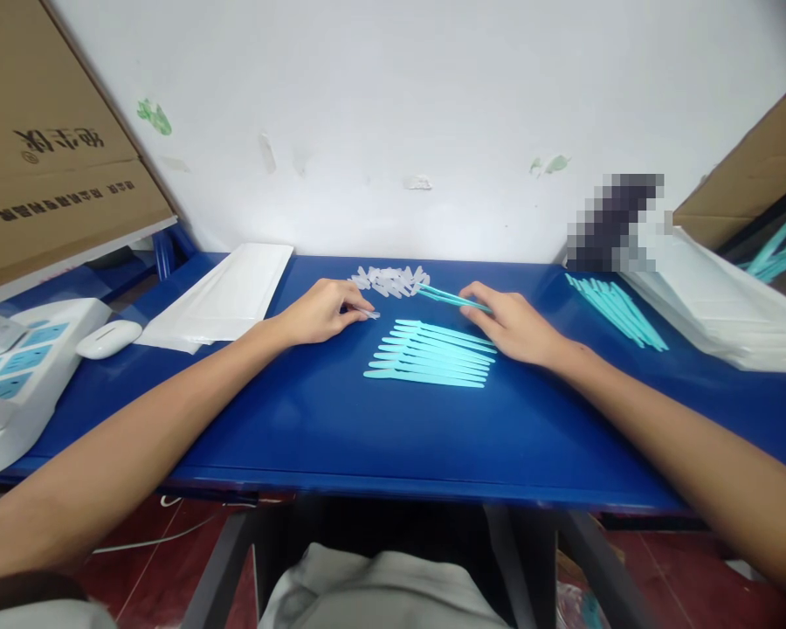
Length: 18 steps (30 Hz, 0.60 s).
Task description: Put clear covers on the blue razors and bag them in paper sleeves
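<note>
Cardboard box (32, 79), to my left: large Chinese characters (60, 140), printed upside down, with a registered-trademark sign (®) (30, 157). A smaller inverted line of characters (65, 201) lies below them in my view, too blurred for me to transcribe.

The tabletop (393, 437) is showing a smooth, glossy blue surface, while the turquoise sticks (432, 354) are looking like smooth plastic and the small clear pieces (388, 280) like translucent plastic. The boxes (72, 131) are showing matt brown cardboard, and the white sheets (226, 293) are looking thin and papery or filmy. The white case (108, 339) is gleaming like smooth plastic, and the grey garment (380, 590) is showing soft, matt cloth.
</note>
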Tool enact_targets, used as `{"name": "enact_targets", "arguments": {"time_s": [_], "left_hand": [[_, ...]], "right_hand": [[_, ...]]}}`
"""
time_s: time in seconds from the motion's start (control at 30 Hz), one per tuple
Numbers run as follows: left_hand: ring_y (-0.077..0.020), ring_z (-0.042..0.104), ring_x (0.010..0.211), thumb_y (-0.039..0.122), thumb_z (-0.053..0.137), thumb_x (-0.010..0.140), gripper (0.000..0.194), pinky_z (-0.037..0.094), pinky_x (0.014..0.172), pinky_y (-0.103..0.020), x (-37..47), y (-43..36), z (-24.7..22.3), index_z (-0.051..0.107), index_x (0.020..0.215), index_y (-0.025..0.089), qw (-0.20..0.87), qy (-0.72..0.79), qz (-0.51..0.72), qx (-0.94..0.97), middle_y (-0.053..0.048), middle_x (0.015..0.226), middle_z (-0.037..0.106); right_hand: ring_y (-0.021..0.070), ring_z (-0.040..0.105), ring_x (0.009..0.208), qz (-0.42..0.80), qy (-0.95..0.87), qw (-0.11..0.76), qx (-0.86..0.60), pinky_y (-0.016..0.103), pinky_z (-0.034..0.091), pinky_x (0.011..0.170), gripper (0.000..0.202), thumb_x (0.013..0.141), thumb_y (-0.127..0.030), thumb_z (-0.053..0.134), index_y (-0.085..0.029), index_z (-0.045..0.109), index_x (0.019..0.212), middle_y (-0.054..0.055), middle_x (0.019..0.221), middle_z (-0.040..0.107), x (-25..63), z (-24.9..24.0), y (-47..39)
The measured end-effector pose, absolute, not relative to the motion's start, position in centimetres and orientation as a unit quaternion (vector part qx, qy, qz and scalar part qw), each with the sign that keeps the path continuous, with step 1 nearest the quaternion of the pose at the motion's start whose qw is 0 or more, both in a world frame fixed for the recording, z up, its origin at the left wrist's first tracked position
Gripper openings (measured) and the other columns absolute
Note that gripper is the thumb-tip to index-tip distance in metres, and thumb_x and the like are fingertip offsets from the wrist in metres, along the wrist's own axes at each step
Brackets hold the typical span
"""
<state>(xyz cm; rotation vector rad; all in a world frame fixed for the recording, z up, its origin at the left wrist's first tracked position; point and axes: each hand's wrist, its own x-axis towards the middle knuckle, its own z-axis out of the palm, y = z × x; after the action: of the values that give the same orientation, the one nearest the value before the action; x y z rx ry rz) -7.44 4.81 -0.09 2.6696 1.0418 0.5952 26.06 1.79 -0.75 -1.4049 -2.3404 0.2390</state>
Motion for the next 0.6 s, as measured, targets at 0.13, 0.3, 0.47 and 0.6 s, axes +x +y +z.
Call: {"name": "enact_targets", "arguments": {"time_s": [0.13,0.3,0.47,0.6], "left_hand": [[-0.0238,0.065,0.092,0.037,0.05,0.101,0.035,0.048,0.084,-0.035,-7.6,5.1,-0.5,0.077,0.115,0.018,0.064,0.354,0.167,0.918,-0.011,0.103,0.07],[-0.0274,0.058,0.102,0.036,0.034,0.106,0.047,0.045,0.09,-0.038,-7.5,4.9,-0.4,0.072,0.123,0.013,-0.002,0.351,0.101,0.931,-0.014,0.106,0.061],[-0.027,0.056,0.094,0.036,0.025,0.108,0.054,0.043,0.087,-0.039,-6.9,4.1,0.1,0.07,0.124,0.011,-0.057,0.353,0.056,0.932,-0.015,0.106,0.057],[-0.0273,0.057,0.093,0.035,0.028,0.108,0.051,0.043,0.083,-0.039,-6.8,4.0,0.1,0.073,0.118,0.012,-0.059,0.372,0.058,0.925,-0.015,0.105,0.059]], "right_hand": [[0.0237,0.066,0.079,0.082,-0.838,0.204,-0.499,0.032,0.043,0.07,0.031,0.101,-0.043,0.04,-0.024,0.061,0.113,0.005,0.089,0.074,26.1,-1.0,2.0],[0.0231,0.066,0.081,0.083,-0.835,0.209,-0.503,0.032,0.043,0.071,0.031,0.101,-0.042,0.041,-0.023,0.064,0.11,0.004,0.091,0.074,26.0,-1.0,1.9],[0.0236,0.066,0.081,0.083,-0.824,0.202,-0.523,0.033,0.042,0.071,0.031,0.098,-0.038,0.042,-0.022,0.067,0.108,0.005,0.089,0.073,25.8,-0.9,1.8],[0.023,0.066,0.079,0.082,-0.818,0.214,-0.527,0.033,0.041,0.071,0.033,0.097,-0.037,0.045,-0.022,0.07,0.111,0.004,0.086,0.074,25.7,-1.0,1.8]]}}
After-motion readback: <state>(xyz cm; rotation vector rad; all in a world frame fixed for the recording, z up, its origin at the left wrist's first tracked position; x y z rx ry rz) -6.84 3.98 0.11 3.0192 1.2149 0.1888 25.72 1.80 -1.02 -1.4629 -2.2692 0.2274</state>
